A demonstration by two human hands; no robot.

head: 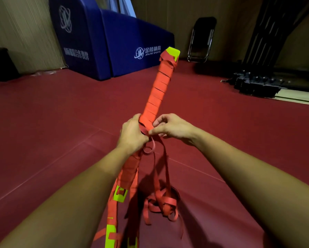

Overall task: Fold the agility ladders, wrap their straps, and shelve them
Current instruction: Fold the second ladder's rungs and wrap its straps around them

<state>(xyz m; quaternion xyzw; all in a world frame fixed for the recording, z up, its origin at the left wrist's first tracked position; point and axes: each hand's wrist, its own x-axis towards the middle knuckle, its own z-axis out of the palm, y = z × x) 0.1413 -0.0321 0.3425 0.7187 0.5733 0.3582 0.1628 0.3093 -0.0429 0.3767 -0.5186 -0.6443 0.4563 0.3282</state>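
Bundle (155, 97) is gripped mid-length by left hand (132, 135), long axis tilted up and away; strap (165, 163) is pinched by right hand (169, 127) just beside bundle.

**Orange-red over lime, on maroon**

The flat plastic ladder rungs (174, 52) are lime yellow-green, banded round with orange-red woven strap (157, 93). The smooth floor mat (60, 113) is dark maroon, crossed by thin pale seam lines. The padded vinyl blocks (132, 42) are royal blue with white logos and lettering. The folding chair (203, 33) is black with a silvery frame.
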